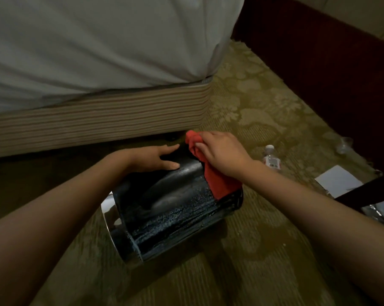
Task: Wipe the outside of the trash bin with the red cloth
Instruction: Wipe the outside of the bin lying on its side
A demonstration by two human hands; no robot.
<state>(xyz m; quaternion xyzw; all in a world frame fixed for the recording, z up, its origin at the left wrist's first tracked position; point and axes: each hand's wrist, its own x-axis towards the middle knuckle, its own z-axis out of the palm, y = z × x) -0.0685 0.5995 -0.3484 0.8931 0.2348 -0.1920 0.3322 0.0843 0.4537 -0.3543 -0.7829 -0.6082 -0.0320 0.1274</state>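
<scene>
A bed (98,40) with a white sheet fills the upper left, its striped base (98,120) meeting a patterned carpet (263,102) that covers the rest of the floor. The trash bin (169,208), black and glossy, lies tipped on its side on the carpet just in front of the bed base. Its long axis runs from the chrome rim (111,228) at the near left to the closed end at the far right. The left hand (151,159) rests on the bin's upper far surface with fingers straight and laid flat, apparently steadying it. The right hand (222,151) sits over the far right end, fingers curled round a bunched red cloth (219,182), whose loose part hangs against the bin's wall. Pale streaks and droplets show on the near flank, between the cloth and the rim. Judgement: wiping is under way but not complete. The streaked flank lies toward the person and to the left of the cloth hand, so the coming stroke likely runs along the long axis toward the rim, and the right hand is the nearer one for it. A small bottle (271,159) and a white sheet of paper (339,181) lie on the carpet to the right, well apart from the bin.
</scene>
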